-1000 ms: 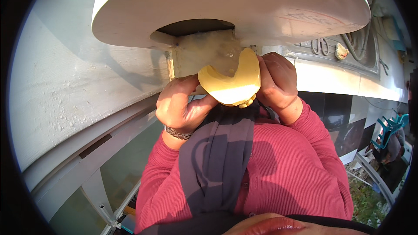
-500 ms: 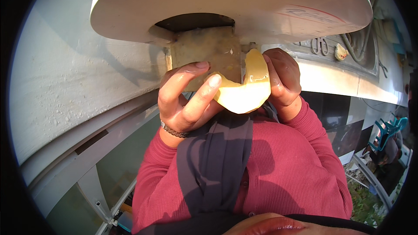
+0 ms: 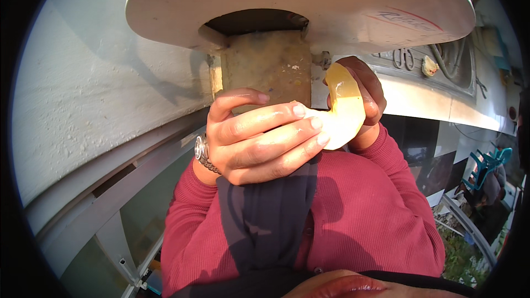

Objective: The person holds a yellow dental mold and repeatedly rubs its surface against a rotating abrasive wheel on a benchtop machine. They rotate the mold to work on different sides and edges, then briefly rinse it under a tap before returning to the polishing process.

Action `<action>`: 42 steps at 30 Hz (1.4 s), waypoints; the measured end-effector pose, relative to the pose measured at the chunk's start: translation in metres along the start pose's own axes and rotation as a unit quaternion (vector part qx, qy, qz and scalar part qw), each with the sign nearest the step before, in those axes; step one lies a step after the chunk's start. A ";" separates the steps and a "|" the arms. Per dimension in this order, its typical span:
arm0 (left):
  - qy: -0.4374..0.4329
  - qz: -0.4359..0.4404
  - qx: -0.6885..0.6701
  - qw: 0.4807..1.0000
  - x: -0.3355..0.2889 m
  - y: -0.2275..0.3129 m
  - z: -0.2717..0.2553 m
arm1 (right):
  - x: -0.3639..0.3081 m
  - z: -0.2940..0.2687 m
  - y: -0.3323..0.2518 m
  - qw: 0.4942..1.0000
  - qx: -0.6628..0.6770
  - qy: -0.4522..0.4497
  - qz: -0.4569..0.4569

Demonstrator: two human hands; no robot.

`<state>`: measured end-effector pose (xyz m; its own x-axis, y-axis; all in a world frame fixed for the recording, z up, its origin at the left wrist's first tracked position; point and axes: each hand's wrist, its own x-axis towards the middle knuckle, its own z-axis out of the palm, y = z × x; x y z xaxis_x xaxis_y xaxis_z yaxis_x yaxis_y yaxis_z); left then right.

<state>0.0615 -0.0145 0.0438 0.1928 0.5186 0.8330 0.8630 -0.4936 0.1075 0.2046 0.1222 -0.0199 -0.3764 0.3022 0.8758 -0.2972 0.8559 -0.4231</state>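
Between my hands is a curved yellow piece (image 3: 349,105), thick, glossy and wet-looking, perhaps cut fruit. Its lower part is bleached by bright sun. My right hand (image 3: 367,88) wraps round its right side, fingers bent. At its left end, my left hand (image 3: 265,138) presses several fingertips against it, with the thumb hidden behind. The left index finger stands a little apart from the others. On the left wrist are a watch (image 3: 201,148) and a braided bracelet. Beyond the hands, a dull, stained panel (image 3: 266,69) sits under a dark opening (image 3: 256,22) in a white rounded housing (image 3: 309,0).
A metal sink (image 3: 466,66) at the far right holds a hose and a small pale scrap (image 3: 430,66). On the left runs a whitish wall-like surface (image 3: 94,99) with a rail below. Teal clips (image 3: 488,165) hang at the lower right.
The yellow piece has moved slightly right and turned in my hands. My left fingers have straightened and reached right onto its end, and the watch face has come into view.
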 end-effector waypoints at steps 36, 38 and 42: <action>-0.190 -0.369 0.149 0.898 -0.027 -0.038 -0.002 | 0.019 0.049 -0.005 0.948 -0.258 -0.169 0.083; -0.193 -0.370 0.156 0.895 -0.025 -0.038 -0.001 | 0.018 0.049 -0.004 0.946 -0.259 -0.175 0.090; -0.191 -0.357 0.152 0.902 -0.025 -0.041 0.001 | 0.020 0.051 -0.001 0.946 -0.260 -0.162 0.105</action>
<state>0.0216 -0.0060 0.0179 -0.3655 0.8601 0.3559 0.9080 0.2453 0.3396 0.1523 0.1056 -0.0136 -0.6534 0.4158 0.6326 0.2540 0.9076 -0.3342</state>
